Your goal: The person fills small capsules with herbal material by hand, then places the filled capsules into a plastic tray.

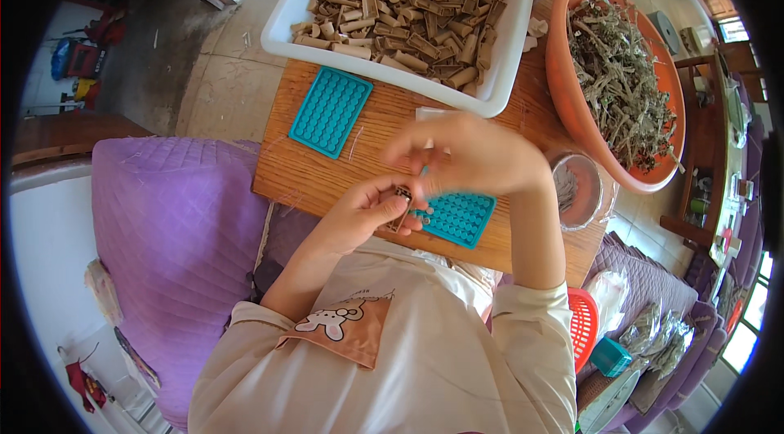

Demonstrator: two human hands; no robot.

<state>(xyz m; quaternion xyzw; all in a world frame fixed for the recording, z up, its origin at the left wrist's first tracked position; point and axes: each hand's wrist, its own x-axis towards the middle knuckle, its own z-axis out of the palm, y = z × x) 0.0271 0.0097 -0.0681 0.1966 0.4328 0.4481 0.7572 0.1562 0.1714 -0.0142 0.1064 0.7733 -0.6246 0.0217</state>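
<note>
My left hand (365,209) is closed around a small brown trough-shaped piece (397,223), pinching it between thumb and fingers. Dark bits show at the piece's upper end. Just above and to the right of it, my right hand (482,152) is slightly blurred, its fingers bent and apart, with nothing visible in them. Its thumb is close to the held piece. Under my hands lies a teal mould tray (459,218) with rows of small cavities, partly hidden by them. A second teal mould tray (331,111) sits farther left on the wooden table (306,181).
A white bin (392,75) heaped with brown pieces (425,5) covers the table's far side. At right stands an orange basin (559,75) of dried plant stalks (612,75), with a clear round tub (576,189) nearer me. A red basket (581,324) is by my right side.
</note>
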